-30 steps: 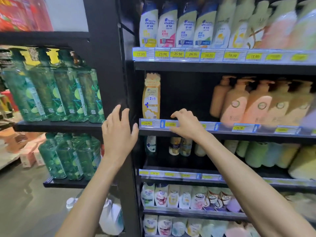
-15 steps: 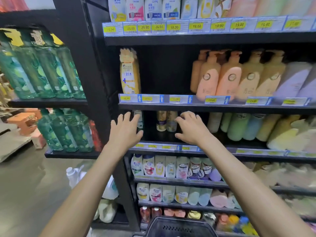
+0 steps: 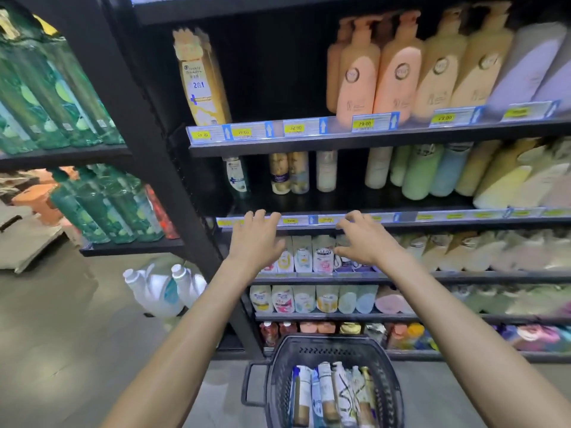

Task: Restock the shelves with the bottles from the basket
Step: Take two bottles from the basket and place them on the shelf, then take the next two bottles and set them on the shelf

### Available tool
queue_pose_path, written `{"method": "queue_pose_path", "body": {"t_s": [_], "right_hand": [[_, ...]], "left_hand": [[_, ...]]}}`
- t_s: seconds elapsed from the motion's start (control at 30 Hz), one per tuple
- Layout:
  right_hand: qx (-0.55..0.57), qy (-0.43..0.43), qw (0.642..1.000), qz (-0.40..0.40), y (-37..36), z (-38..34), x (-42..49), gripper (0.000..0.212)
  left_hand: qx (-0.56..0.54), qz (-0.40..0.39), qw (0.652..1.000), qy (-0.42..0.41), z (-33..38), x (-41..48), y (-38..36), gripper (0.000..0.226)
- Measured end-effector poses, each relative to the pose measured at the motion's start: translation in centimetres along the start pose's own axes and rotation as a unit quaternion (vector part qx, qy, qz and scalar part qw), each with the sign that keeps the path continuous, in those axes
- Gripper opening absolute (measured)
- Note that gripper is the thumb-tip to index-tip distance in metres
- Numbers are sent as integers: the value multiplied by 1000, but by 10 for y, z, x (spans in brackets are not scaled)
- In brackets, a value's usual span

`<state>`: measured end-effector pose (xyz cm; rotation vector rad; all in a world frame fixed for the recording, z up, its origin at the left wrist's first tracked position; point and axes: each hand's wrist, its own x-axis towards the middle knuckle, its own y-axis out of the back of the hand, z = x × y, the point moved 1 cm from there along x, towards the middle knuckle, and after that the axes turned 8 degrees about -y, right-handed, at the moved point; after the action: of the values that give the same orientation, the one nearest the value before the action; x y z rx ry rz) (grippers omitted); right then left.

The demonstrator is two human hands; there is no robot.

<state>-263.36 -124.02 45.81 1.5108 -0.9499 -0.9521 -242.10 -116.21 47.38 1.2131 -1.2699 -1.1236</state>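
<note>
The black basket sits lowest and nearest, its bottles lying side by side, long axes pointing toward the shelving (caps at the far end, it seems). Beyond and above, the left hand and right hand hold nothing, fingers loosely spread before the shelf rail. The bottles lie below and behind both; the right hand looks slightly nearer.

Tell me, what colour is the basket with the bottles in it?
The basket is black, with a slotted rim; the head view shows it best.
</note>
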Motion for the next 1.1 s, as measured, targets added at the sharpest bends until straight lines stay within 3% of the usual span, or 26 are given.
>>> {"method": "queue_pose_path", "body": {"t_s": [0.67, 0.83, 1.0, 1.1], "right_hand": [[98, -166, 969, -154, -182, 31, -47, 60], [87, -171, 962, -194, -221, 44, -52, 57], [104, -159, 947, -260, -269, 59, -53, 41], [93, -143, 942, -288, -303, 68, -52, 55]], "left_hand": [[-153, -117, 979, -61, 22, -31, -179, 59], [-161, -147, 975, -47, 30, -43, -222, 57], [-189, -201, 961, -29, 43, -48, -268, 56], [-215, -224, 950, -1, 52, -52, -297, 54]]}}
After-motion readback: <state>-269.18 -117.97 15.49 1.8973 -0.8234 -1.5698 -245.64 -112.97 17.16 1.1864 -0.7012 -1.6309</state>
